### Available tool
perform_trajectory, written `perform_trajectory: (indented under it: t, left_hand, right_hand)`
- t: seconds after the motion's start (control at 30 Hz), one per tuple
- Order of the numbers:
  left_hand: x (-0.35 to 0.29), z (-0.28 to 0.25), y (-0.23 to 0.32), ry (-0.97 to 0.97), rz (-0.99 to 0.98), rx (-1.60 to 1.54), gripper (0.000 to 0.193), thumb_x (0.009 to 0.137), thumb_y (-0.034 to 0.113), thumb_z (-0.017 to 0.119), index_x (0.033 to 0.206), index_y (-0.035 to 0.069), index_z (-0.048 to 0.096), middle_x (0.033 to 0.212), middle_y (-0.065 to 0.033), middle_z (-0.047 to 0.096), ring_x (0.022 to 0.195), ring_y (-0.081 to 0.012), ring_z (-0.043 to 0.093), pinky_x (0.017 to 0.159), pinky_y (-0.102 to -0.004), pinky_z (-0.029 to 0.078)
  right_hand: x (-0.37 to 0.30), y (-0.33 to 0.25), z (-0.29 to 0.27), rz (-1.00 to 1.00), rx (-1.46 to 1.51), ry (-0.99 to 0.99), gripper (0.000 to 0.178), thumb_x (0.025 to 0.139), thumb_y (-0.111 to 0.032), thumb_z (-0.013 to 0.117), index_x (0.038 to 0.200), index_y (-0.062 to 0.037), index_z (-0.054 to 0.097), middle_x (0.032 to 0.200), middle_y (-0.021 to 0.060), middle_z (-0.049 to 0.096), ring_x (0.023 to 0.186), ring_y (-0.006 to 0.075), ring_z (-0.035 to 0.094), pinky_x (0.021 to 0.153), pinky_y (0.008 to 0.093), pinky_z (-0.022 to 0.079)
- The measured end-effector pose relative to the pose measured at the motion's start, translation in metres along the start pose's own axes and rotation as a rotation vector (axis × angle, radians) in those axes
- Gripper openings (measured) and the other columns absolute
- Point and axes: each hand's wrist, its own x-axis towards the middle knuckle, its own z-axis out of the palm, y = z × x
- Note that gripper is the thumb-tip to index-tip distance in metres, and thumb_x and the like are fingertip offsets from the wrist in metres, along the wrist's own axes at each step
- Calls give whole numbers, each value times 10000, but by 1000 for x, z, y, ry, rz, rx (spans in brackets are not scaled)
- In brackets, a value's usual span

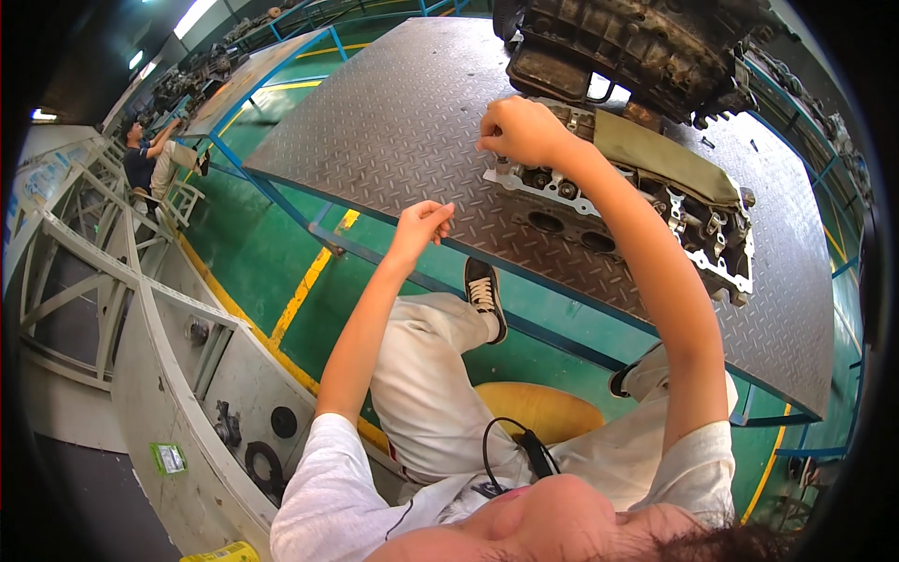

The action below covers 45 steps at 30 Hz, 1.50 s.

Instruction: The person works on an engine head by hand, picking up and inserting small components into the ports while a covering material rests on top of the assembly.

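My right hand (526, 131) is closed above the left end of a metal cylinder head (571, 201). Its fingertips point down and are partly hidden, so I cannot make out what they hold, if anything. Farther left, my left hand (423, 229) hovers by the front edge of the steel table (375, 140), fingers curled in and nothing visible between them. The cylinder head lies on the patterned tabletop, its valve parts and round ports exposed. A folded olive cloth (660, 155) rests along its top, and my right forearm crosses over part of it.
Behind the cylinder head stands a large dark engine block (627, 47). Small bolts (707, 142) lie to its right. A grey metal frame (140, 281) with loose parts is at my left. Another person (154, 159) sits at a far workbench. A yellow stool (543, 403) is under me.
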Motion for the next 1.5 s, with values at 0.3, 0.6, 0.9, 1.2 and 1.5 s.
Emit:
perform_trajectory:
  t: [0.3, 0.6, 0.9, 1.2, 1.5]
  left_hand:
    - [1, -2, -2, 80, -63, -141, 238, 907, 284, 668, 840, 64, 611, 696, 4, 560, 624, -89, 532, 564, -228, 412]
    - [6, -3, -12, 96, 16, -57, 274, 929, 303, 627, 831, 47, 633, 671, -2, 587, 567, -85, 532, 510, -230, 407]
    - [12, 4, -19, 109, 23, 66, 289, 944, 298, 594, 862, 28, 655, 665, -2, 591, 576, -81, 544, 499, -228, 418]
    - [-1, 43, -7, -34, 254, 206, 535, 825, 395, 759, 1157, 10, 591, 899, -40, 637, 742, -91, 553, 623, -237, 456]
    - [2, 52, 16, -25, 276, 204, 252, 887, 236, 712, 932, -11, 685, 687, 30, 593, 629, -32, 487, 567, -215, 406]
  right_hand:
    - [21, 27, 19, 100, 283, -296, 231, 735, -248, 786, 752, -27, 717, 693, 132, 680, 662, 259, 653, 655, 382, 517]
    - [29, 27, 16, 52, 232, -334, 250, 752, -256, 781, 744, -23, 693, 655, 135, 642, 622, 259, 608, 630, 385, 478]
    - [23, 36, 5, 299, 220, -166, 227, 783, -274, 755, 822, -51, 733, 712, 115, 667, 668, 251, 630, 642, 372, 487]
    - [31, 29, 25, 134, 253, -236, 219, 762, -244, 782, 803, -38, 721, 683, 122, 653, 614, 236, 585, 628, 377, 470]
    - [26, 38, 36, 126, 263, -259, 248, 759, -249, 791, 798, -15, 718, 655, 135, 643, 572, 227, 567, 594, 370, 469]
